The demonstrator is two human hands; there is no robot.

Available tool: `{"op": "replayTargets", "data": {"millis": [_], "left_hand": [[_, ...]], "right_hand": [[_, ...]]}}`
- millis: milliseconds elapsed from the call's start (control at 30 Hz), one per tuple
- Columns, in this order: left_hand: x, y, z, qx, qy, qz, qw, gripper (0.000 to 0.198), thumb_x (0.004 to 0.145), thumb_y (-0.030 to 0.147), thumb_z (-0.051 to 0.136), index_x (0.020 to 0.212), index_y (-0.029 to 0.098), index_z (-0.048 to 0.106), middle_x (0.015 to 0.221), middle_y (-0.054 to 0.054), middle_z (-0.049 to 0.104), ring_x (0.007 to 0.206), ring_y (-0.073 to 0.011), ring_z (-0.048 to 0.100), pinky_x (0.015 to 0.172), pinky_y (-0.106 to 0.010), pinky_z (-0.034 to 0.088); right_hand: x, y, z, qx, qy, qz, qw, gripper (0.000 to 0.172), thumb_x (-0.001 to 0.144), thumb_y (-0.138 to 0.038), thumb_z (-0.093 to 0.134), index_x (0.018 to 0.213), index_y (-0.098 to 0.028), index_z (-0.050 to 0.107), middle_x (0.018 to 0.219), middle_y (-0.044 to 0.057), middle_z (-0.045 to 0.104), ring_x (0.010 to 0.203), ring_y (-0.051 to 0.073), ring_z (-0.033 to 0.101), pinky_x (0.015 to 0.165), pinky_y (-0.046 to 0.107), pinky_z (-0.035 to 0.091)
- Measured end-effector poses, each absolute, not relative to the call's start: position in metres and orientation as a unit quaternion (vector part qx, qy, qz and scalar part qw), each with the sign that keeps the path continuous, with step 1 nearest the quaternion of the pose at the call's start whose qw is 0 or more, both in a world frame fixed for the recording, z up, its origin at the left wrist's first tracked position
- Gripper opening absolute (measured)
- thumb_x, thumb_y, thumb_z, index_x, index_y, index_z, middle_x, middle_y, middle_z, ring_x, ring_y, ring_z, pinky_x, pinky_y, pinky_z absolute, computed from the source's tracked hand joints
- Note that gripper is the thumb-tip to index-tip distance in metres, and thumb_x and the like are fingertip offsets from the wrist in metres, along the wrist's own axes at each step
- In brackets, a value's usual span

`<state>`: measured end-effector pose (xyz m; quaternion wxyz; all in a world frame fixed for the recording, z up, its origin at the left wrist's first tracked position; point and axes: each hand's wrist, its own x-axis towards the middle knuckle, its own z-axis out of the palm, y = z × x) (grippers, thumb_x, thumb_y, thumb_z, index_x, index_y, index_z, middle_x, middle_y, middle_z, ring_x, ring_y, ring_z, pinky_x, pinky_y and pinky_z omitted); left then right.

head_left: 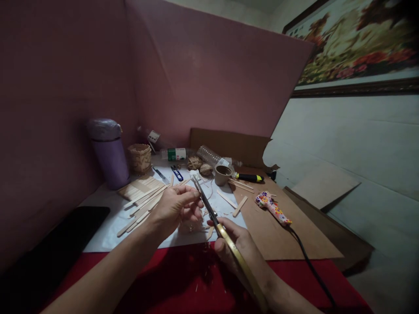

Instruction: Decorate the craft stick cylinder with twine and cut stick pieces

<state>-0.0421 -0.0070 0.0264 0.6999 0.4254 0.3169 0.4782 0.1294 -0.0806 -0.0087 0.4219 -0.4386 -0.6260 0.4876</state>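
My right hand (247,246) is wrapped round a pair of scissors (231,245) with gold handles, its dark blades pointing up and away. Close to those blades, my left hand (175,207) has thumb and forefinger pinched together. Whatever lies between these fingertips is too small to make out. Below the left hand is a blurred, pale see-through thing (190,227) that I cannot identify. Wooden craft sticks (144,213) lie spread to the left of my hands, and short cut pieces of stick (240,206) lie beyond the right one.
At the back stand a purple tumbler (113,163), a woven-looking pot (140,159) and a brown cup (223,175). Plastic bottles (209,155) and twine balls (194,163) lie nearby. A flowered glue gun (273,208) with a black cord rests on cardboard (291,235) at right.
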Motion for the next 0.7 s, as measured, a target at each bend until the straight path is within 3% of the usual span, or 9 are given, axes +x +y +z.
{"op": "replayTargets", "data": {"millis": [267,700], "left_hand": [[-0.0425,-0.0084,0.0281,0.429,0.312,0.481,0.698,0.022,0.064,0.021,0.08,0.065,0.011,0.059,0.057,-0.004,0.067,0.04,-0.012,0.06,0.035,-0.018,0.048],[-0.0415,-0.0111,0.0314,0.433,0.312,0.486,0.692,0.026,0.06,0.024,0.082,0.063,0.012,0.059,0.056,-0.004,0.066,0.039,-0.0117,0.058,0.034,-0.019,0.047]], "right_hand": [[0.1248,-0.0847,-0.0075,-0.42,-0.592,0.534,0.433,0.064,0.069,-0.068,0.071,0.102,-0.016,0.055,0.056,-0.009,0.038,0.049,0.005,0.023,0.043,0.021,0.017],[0.1192,-0.085,-0.0132,-0.446,-0.603,0.485,0.45,0.057,0.072,-0.065,0.071,0.1,-0.016,0.06,0.069,-0.003,0.049,0.062,0.011,0.036,0.055,0.023,0.031]]}}
